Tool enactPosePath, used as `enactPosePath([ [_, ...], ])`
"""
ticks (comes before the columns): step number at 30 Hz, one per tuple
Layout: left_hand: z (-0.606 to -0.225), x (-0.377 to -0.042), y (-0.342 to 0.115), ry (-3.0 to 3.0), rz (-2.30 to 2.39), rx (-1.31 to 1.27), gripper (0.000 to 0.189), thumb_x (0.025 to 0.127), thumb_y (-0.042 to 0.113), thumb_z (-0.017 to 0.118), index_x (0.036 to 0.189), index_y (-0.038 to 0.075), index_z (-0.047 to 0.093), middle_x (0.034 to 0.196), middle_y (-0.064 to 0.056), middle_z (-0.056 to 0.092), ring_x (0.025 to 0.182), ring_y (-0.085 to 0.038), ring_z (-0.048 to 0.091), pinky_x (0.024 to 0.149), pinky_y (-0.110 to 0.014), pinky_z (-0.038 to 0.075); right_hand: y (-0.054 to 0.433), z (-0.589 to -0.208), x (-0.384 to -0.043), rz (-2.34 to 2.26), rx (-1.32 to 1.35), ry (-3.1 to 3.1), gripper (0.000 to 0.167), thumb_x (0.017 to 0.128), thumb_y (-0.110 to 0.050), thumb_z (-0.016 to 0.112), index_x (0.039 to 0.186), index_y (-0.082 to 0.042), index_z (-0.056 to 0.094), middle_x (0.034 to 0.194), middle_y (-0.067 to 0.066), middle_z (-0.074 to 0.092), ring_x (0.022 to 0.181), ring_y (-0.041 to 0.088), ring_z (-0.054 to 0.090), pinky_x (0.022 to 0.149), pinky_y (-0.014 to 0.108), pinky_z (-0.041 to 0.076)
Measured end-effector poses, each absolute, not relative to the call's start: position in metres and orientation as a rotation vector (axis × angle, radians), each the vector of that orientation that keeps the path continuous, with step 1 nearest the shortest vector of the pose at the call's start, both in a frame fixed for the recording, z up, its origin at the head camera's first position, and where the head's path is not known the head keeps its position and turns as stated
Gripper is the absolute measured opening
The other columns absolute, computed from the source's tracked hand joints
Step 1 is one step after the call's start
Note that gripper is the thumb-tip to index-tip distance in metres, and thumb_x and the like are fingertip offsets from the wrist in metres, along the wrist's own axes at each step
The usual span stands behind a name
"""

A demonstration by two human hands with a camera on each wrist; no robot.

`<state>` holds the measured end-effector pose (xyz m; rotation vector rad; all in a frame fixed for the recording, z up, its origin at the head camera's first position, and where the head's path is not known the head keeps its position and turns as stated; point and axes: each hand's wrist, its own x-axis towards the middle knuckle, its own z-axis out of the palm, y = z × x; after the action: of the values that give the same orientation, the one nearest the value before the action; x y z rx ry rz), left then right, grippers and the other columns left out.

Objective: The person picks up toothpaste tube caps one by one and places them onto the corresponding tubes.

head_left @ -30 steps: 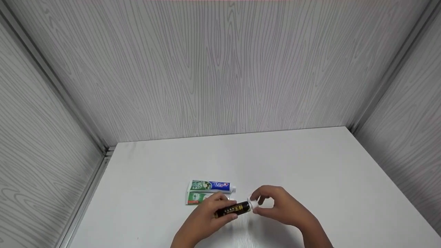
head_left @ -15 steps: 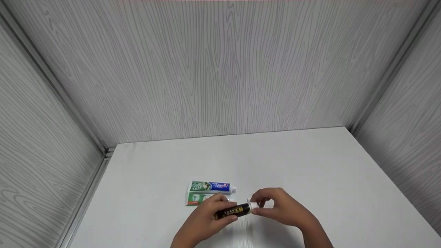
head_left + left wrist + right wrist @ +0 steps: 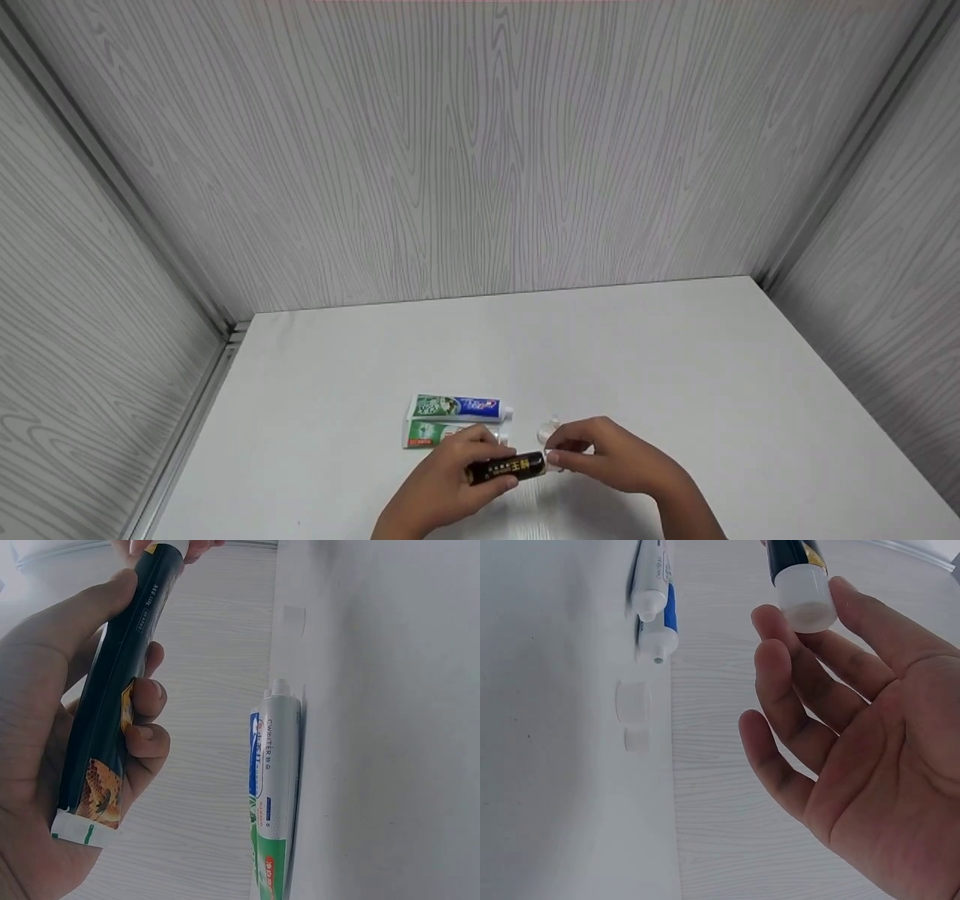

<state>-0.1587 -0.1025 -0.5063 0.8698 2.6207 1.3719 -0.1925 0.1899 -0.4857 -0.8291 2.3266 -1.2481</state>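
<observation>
A black toothpaste tube with gold lettering lies across my left hand, held near level above the table. The left wrist view shows the fingers curled round the tube, its flat crimped end near the palm. At the tube's right end is a white cap. My right hand pinches this cap between thumb and forefinger, its other fingers loosely bent.
Two toothpaste tubes, a green-and-blue one and a green-and-white one, lie side by side behind my left hand. Two loose white caps, a larger one and a smaller one, lie on the white table.
The black tube has dipped slightly at its capped end. My right hand has come down a little with the cap, uncovering the loose white caps behind its fingers.
</observation>
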Motion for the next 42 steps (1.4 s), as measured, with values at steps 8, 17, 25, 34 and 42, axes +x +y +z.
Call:
enactPosePath([
  [8,-0.5071,-0.1582,-0.1019,2.614,1.369,0.841,0.029,0.095,0.046,0.079,0.119,0.028,0.081,0.105,0.014,0.065,0.096,-0.004,0.060,0.086,-0.025,0.056,0.1899,-0.4826,-0.1913,-1.242,-0.799,2.317,0.017,0.107,-0.033,0.066,0.112,-0.024,0.079,0.099,-0.005,0.077,0.089,0.011,0.071,0.080,0.025,0.057],
  [17,-0.5065,-0.1596,-0.1046,2.595,1.407,0.849,0.029,0.097,0.044,0.079,0.121,0.030,0.080,0.107,0.013,0.065,0.096,-0.005,0.062,0.085,-0.024,0.057,0.1953,-0.4858,-0.1920,-1.359,-0.934,2.420,0.029,0.091,-0.028,0.086,0.116,-0.019,0.076,0.113,-0.005,0.076,0.093,0.018,0.071,0.087,0.033,0.057],
  [25,-0.5036,-0.1593,-0.1046,2.597,1.404,0.828,0.027,0.095,0.041,0.081,0.121,0.033,0.080,0.107,0.014,0.064,0.096,-0.004,0.063,0.086,-0.023,0.058,0.1935,-0.4864,-0.1920,-1.370,-0.906,2.421,0.033,0.082,-0.020,0.092,0.108,-0.028,0.073,0.109,-0.008,0.074,0.093,0.021,0.072,0.091,0.034,0.055],
  [34,-0.5021,-0.1592,-0.1053,2.587,1.417,0.854,0.027,0.096,0.042,0.079,0.121,0.031,0.080,0.106,0.012,0.064,0.094,-0.005,0.062,0.084,-0.023,0.057,0.1923,-0.4870,-0.1923,-1.365,-0.930,2.412,0.025,0.089,-0.021,0.087,0.107,-0.028,0.072,0.107,-0.007,0.074,0.092,0.020,0.071,0.089,0.032,0.055],
  [42,-0.5009,-0.1580,-0.1060,2.595,1.416,0.867,0.027,0.097,0.044,0.078,0.120,0.030,0.080,0.105,0.011,0.065,0.093,-0.005,0.061,0.083,-0.023,0.056,0.1939,-0.4860,-0.1922,-1.377,-1.022,2.356,0.020,0.095,-0.023,0.082,0.113,-0.022,0.074,0.115,-0.002,0.075,0.093,0.012,0.069,0.087,0.031,0.058],
])
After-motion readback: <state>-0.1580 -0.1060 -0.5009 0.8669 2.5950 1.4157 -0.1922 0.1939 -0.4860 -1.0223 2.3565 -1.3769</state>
